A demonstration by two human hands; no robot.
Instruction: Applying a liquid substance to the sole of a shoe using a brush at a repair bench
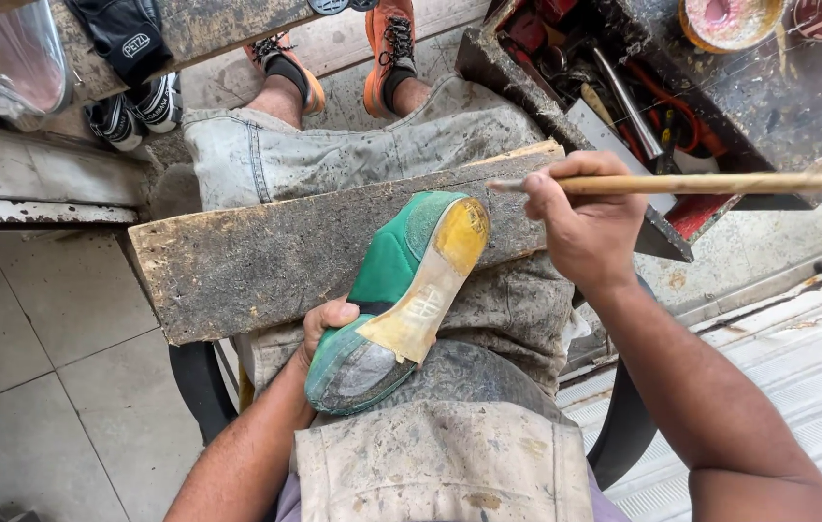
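Green shoe (pixel 401 300) sole-up on the worn plank (pixel 266 261) across the lap, toe end toward the body, a yellowish sole piece partly laid along it. Left hand (pixel 326 324) cups the shoe's side, fingers curled snug around it (thumb on the edge). Right hand (pixel 580 227) is closed around a long wooden stick (pixel 720 182), held level above the heel end. Best to keep the shoe pinned flat on the plank, I'd judge. Toolbox (pixel 643 106) sits beyond.
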